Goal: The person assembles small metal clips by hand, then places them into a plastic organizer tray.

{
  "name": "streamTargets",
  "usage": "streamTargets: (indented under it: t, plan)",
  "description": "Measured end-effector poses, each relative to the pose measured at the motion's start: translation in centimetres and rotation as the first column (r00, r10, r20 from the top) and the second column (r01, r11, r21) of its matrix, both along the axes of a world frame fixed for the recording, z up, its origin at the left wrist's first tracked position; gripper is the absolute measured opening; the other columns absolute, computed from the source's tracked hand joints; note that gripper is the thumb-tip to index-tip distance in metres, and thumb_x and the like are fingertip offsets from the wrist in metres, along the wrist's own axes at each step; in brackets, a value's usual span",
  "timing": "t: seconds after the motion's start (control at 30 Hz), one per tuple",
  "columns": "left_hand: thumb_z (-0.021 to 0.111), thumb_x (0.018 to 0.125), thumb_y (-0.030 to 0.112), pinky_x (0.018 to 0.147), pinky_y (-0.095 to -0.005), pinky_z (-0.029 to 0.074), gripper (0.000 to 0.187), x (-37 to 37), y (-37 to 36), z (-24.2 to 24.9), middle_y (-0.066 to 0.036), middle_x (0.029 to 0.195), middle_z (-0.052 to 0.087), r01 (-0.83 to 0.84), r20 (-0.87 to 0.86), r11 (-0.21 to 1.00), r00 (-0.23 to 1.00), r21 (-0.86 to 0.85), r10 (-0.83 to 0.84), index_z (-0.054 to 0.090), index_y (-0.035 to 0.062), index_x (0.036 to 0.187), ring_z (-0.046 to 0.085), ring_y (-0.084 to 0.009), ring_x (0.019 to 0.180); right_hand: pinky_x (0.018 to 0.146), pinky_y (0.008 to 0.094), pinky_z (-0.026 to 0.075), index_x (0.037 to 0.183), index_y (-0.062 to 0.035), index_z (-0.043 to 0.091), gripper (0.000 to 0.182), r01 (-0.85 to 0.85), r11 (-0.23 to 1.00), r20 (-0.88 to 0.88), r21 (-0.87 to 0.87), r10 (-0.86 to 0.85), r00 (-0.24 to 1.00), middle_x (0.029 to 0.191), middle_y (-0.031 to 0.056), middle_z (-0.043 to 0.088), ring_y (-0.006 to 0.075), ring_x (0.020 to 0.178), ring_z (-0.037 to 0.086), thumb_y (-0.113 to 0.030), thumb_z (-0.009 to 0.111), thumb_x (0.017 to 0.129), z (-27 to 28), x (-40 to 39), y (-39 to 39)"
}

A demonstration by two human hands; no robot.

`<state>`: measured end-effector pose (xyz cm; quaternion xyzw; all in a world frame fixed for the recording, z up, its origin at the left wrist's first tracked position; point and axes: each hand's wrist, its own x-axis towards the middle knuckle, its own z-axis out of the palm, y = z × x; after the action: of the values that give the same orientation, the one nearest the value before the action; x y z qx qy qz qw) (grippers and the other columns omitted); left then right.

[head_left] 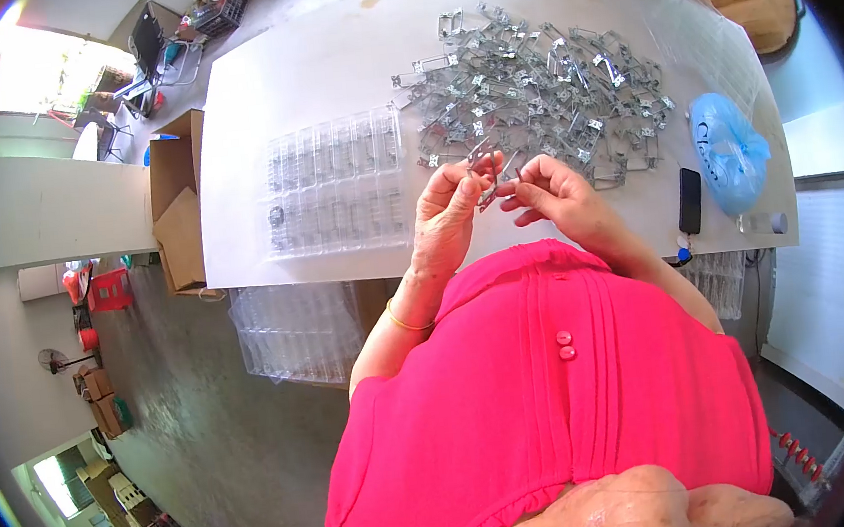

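Note:
My left hand (pixel 450 213) pinches a small metal bracket (pixel 488 179) between thumb and fingers, above the front part of the table. Close beside it, on the right, is my right hand (pixel 559 197). Its thumb and forefinger are drawn together near the bracket's edge; whatever they hold is too small to make out. Just beyond both hands lies a wide, tangled heap of similar metal brackets (pixel 537 83). To the left of my left hand sits a clear plastic tray (pixel 335 183) with rows of compartments, with metal parts visible in it.
The white table (pixel 238 109) bears a blue plastic bag (pixel 729 151), a black phone (pixel 691 202) and clear plastic sheeting (pixel 708 38) on the right. More clear trays (pixel 297 330) sit below the front edge. An open cardboard box (pixel 176 210) stands against the left side.

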<state>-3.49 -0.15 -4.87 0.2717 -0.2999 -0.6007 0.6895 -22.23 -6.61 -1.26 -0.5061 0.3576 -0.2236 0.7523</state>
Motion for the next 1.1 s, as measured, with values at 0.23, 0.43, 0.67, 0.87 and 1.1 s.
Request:
streamTargets:
  t: [0.23, 0.43, 0.67, 0.87, 1.1]
  plan:
    - [0.062, 0.101, 0.015, 0.109, -0.0397, 0.038, 0.01, -0.4, 0.6, -0.3, -0.017, 0.134, 0.059, 0.006, 0.045, 0.998, 0.999, -0.056, -0.004, 0.064, 0.0054, 0.099, 0.05, -0.0223, 0.131, 0.074, 0.0316, 0.057, 0.106, -0.004, 0.053, 0.014, 0.061, 0.994, 0.165, 0.086, -0.075, 0.983, 0.092, 0.0074, 0.065, 0.0164, 0.084, 0.068, -0.017, 0.058, 0.103, -0.6, 0.9, 1.4]
    - [0.065, 0.096, 0.011, 0.111, -0.0426, 0.038, 0.011, -0.7, 1.2, 1.2, -0.023, 0.144, 0.05, 0.053, -0.029, 0.997, 0.998, -0.055, -0.055, 0.063, 0.0034, 0.103, 0.045, -0.0271, 0.136, 0.064, 0.0266, 0.052, 0.103, -0.0048, 0.052, 0.01, 0.295, 0.952, 0.219, -0.077, -0.273, 0.937, 0.08, 0.0046, 0.063, 0.0111, 0.07, 0.061, -0.011, 0.06, 0.101, -0.3, 0.1, 0.6]
    - [0.046, 0.098, 0.015, 0.105, -0.0541, 0.045, 0.024, 0.9, -0.3, 0.0, -0.029, 0.138, 0.054, 0.246, -0.265, 0.95, 0.945, 0.192, -0.191, 0.058, 0.0006, 0.114, 0.055, -0.0427, 0.126, 0.065, 0.0251, 0.049, 0.102, -0.0037, 0.053, 0.012, 0.063, 0.881, 0.091, -0.469, -0.024, 0.996, 0.085, 0.0041, 0.063, 0.0088, 0.075, 0.059, -0.001, 0.063, 0.097, 1.1, -3.1, -2.1]
    - [0.044, 0.106, 0.034, 0.074, -0.0402, 0.055, 0.035, 0.1, -1.5, 1.2, -0.029, 0.105, 0.069, 0.474, 0.009, 0.801, 0.859, 0.367, -0.513, 0.056, 0.0017, 0.102, 0.072, -0.0331, 0.079, 0.072, 0.0284, 0.053, 0.102, -0.003, 0.056, 0.012, -0.121, 0.769, -0.143, -0.627, 0.039, 0.989, 0.086, 0.0067, 0.067, 0.0111, 0.082, 0.065, -0.003, 0.066, 0.095, 1.8, -3.1, -3.2]
    - [0.043, 0.109, 0.027, 0.058, -0.0281, 0.047, 0.029, -0.9, -3.1, 0.0, -0.028, 0.102, 0.067, 0.403, -0.176, 0.864, 0.914, 0.303, -0.365, 0.056, 0.0035, 0.099, 0.058, -0.0198, 0.061, 0.056, 0.0254, 0.045, 0.103, -0.0045, 0.06, 0.006, 0.126, 0.808, -0.135, -0.575, -0.245, 0.96, 0.069, 0.0016, 0.057, 0.0065, 0.062, 0.052, -0.007, 0.062, 0.099, 1.0, -3.5, -5.4]
